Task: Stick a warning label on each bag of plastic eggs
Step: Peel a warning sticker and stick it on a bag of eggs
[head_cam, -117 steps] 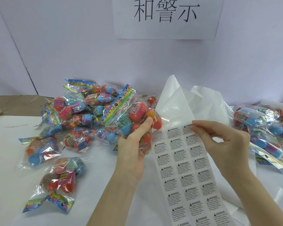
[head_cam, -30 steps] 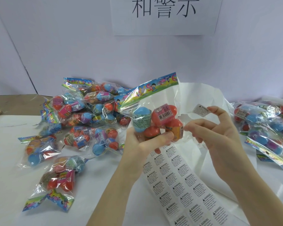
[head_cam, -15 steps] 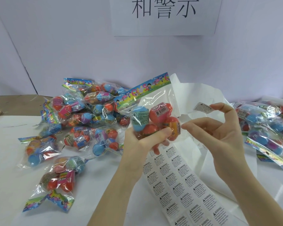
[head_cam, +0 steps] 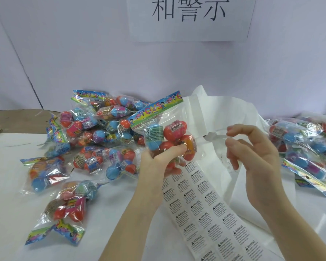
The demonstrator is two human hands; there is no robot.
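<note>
Left hand (head_cam: 159,159): raised over the worktop, fingers and thumb curled round the lower part of a bag of plastic eggs (head_cam: 167,136).
Held bag: clear film, tilted, coloured header strip (head_cam: 156,110) pointing up and left; blue, red and orange eggs inside, with a barcode sticker on one red egg.
Right hand (head_cam: 252,153): raised just right of the held bag, not touching it; fingers loosely curled, thumb and forefinger close together. Motion blur here; cannot tell whether a label sits between the fingertips.
Label sheet (head_cam: 207,210): white sheet with rows of small "WARNING" labels, lying below both hands and running toward the near edge.
Backing paper (head_cam: 224,117): crumpled white sheets behind and right of the hands.
Left pile (head_cam: 94,132): many egg bags heaped on the white worktop (head_cam: 11,185), a few lying apart nearer the camera.
Right pile (head_cam: 305,146): more egg bags at the far right.
Wall sign (head_cam: 190,17): white paper with large black characters.
</note>
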